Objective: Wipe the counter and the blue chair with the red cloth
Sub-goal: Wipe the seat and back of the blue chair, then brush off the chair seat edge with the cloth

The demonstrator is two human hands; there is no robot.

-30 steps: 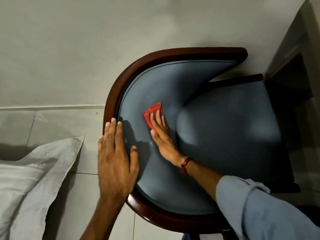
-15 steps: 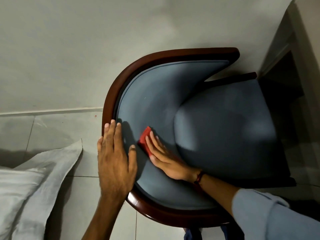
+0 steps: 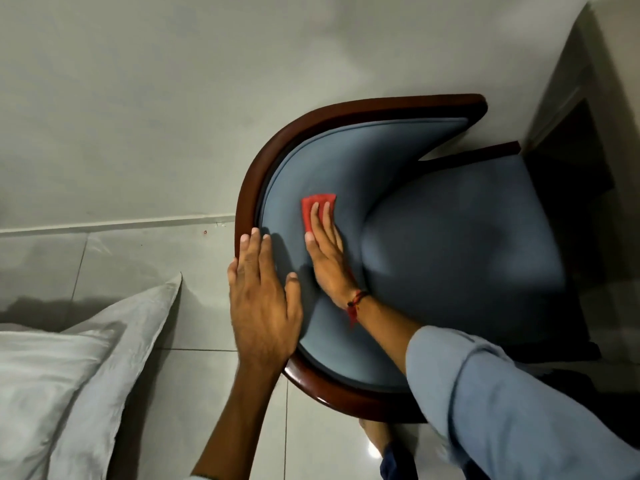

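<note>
Blue chair (image 3: 467, 254) stands against the far wall (image 3: 173, 81). Left hand (image 3: 263, 303) lies flat, fingers straight, on the wooden rim (image 3: 249, 188), likely bracing the chair. Right hand (image 3: 329, 261), fingers straight, presses red cloth (image 3: 307, 211) flat to the inner backrest padding (image 3: 346, 157) for wiping.

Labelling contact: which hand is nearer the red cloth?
Right. The right hand presses flat on the red cloth against the padded back of the blue chair; the left hand rests on its wooden rim, clear of the cloth.

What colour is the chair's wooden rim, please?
Glossy dark reddish-brown; the rim shows best in the head view.
</note>
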